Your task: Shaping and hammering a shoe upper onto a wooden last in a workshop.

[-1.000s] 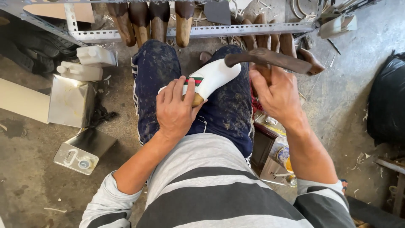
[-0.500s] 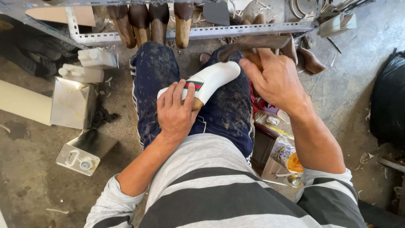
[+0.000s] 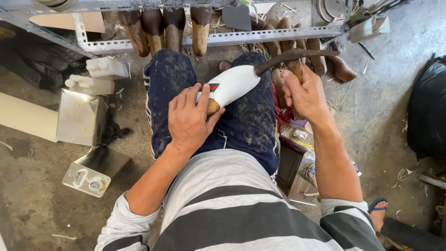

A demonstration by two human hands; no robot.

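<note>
A white shoe upper on a wooden last (image 3: 232, 85) lies across my knees, toe pointing right. My left hand (image 3: 189, 120) grips its heel end and presses it onto my dark blue trousers (image 3: 174, 83). My right hand (image 3: 304, 95) is shut on a dark long-handled tool (image 3: 290, 56), most likely a hammer. The tool's head rests against the toe of the white shoe.
A perforated metal shelf rail (image 3: 260, 36) runs across the top, with several brown wooden lasts (image 3: 158, 29) behind it. Metal cans (image 3: 80, 117) and white plastic bottles (image 3: 101, 68) stand on the concrete floor at left. A black bag (image 3: 427, 107) sits at right, small boxes (image 3: 302, 158) beside my right leg.
My right hand swung the tool up and away from the shoe, then brought it back down so its head meets the toe. My left hand stayed on the heel.
</note>
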